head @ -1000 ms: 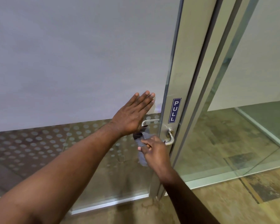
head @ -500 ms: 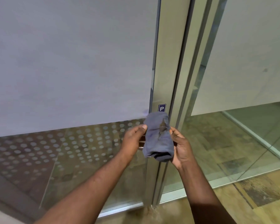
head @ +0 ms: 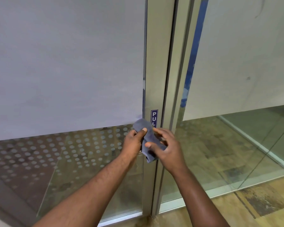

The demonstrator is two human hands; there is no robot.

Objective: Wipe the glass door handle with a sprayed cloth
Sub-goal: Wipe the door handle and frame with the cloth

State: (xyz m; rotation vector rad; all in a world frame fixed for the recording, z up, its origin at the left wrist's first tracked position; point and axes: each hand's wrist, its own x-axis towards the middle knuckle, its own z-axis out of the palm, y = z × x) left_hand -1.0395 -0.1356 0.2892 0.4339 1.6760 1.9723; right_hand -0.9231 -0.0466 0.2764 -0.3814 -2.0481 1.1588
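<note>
The glass door (head: 64,63), frosted above and dotted lower down, is left of the PULL sticker (head: 154,116) on the metal frame (head: 156,63). Just under the sticker, the left hand (head: 132,143) pinches the top of the cloth (head: 150,137) and the right hand (head: 169,149) grips its lower part, hiding the handle. The cloth is grey-blue and folded.

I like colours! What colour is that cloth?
The cloth is greyish blue, seen best in the head view.
</note>
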